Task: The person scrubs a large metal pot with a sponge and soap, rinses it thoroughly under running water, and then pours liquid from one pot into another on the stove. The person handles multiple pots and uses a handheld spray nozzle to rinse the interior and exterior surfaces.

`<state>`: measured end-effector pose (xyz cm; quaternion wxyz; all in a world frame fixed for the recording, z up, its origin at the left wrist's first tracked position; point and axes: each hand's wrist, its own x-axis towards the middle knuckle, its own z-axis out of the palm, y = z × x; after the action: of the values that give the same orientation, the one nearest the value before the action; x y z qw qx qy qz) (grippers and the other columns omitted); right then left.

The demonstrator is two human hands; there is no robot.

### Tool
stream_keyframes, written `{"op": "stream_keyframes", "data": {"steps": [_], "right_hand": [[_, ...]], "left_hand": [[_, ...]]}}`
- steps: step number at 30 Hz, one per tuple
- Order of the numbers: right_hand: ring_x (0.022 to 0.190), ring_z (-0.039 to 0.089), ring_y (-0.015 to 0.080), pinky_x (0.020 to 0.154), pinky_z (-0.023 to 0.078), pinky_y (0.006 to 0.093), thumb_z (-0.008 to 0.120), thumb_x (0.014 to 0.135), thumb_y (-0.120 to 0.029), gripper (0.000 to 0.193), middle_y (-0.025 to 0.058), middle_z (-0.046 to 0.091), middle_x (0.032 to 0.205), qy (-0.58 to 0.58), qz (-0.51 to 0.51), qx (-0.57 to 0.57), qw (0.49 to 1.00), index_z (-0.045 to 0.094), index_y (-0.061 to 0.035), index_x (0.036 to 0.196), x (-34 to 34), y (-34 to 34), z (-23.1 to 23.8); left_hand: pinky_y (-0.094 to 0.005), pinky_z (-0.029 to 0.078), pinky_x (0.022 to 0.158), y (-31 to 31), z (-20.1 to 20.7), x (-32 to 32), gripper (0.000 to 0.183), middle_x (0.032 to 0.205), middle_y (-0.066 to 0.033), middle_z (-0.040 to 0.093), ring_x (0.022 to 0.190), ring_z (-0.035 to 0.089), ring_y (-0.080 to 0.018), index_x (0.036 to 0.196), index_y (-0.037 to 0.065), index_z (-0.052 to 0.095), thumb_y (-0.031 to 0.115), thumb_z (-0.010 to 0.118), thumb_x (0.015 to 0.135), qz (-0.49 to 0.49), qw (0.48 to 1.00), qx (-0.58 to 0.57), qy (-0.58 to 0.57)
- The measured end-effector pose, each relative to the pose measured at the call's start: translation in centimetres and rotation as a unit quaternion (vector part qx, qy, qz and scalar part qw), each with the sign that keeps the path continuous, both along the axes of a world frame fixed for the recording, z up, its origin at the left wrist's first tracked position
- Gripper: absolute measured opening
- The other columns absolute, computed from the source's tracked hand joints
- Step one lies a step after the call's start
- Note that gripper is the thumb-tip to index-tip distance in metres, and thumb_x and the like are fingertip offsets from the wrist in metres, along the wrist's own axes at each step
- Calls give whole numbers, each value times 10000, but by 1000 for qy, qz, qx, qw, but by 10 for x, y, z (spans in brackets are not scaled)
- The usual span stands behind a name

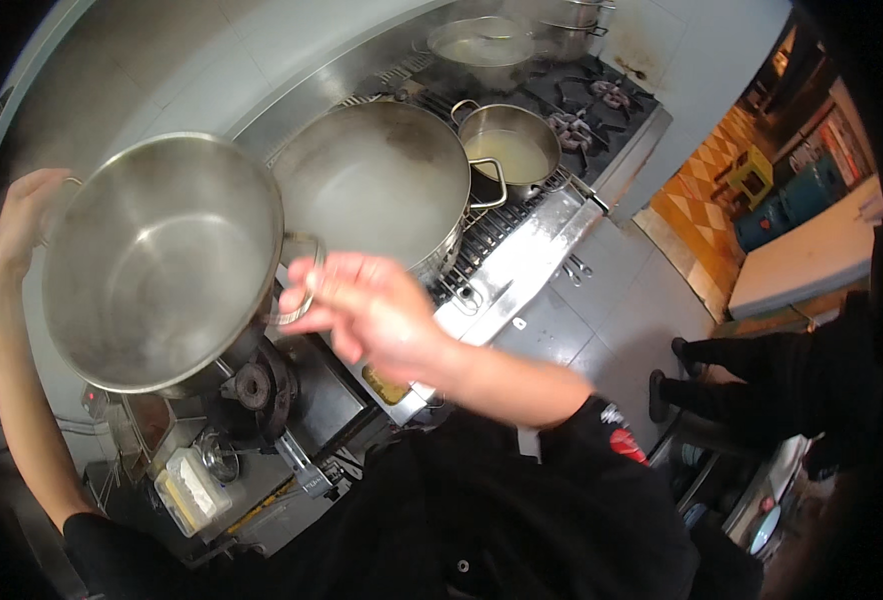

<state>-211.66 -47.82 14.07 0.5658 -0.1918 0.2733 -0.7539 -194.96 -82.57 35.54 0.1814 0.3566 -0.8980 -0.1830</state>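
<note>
A large stainless steel pot [162, 290] is held up in front of me on the left, tilted so its bare metal inside shows. My right hand [367, 305] has its fingers hooked round the loop handle on the pot's right side; hand and handle are slightly blurred. At the far left, my left hand [30, 215] is closed on the opposite handle, most of which is hidden. Just right of this pot, a wide, shallow pan [412, 130] sits on the stove with cloudy pale contents under steam.
A smaller pot [510, 118] with yellowish liquid stands beyond the pan, and another steaming pot [482, 45] is at the back. Below the lifted pot is a burner [252, 385], near a white-filled container [197, 490]. Another person's dark-clothed legs [742, 365] are at right.
</note>
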Motion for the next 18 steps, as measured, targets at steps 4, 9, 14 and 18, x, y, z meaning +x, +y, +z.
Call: {"op": "stream_keyframes", "data": {"steps": [4,9,14,18], "right_hand": [[772,675,207,390,404,197,557,897,-191,241,91,649,854,213,-92,16,972,572,24,1002,-72,14,65],[619,601,138,578,497,221,501,880,-60,156,75,621,712,302,-260,106,911,618,28,933,-167,72,129],[630,646,131,459,467,168,506,905,-154,224,70,646,727,442,-304,189,823,616,32,963,-339,163,122],[528,536,78,428,355,187,546,867,-167,179,19,622,730,569,-344,340,665,639,-39,951,-437,220,83]], "left_hand": [[-191,384,597,20,3,-8,390,818,37,550,683,447,-31,1190,35,556,262,554,874,-12,993,-29,118],[-152,267,428,61,-18,-107,445,749,35,524,525,353,13,1207,48,549,330,579,863,-166,967,123,151],[-183,219,419,157,-38,-263,425,754,-43,589,483,288,-16,1171,109,529,382,562,847,-197,937,213,194],[-188,216,418,213,-77,-396,440,776,-69,609,472,283,-20,1212,133,466,392,510,859,-228,932,254,123]]}}
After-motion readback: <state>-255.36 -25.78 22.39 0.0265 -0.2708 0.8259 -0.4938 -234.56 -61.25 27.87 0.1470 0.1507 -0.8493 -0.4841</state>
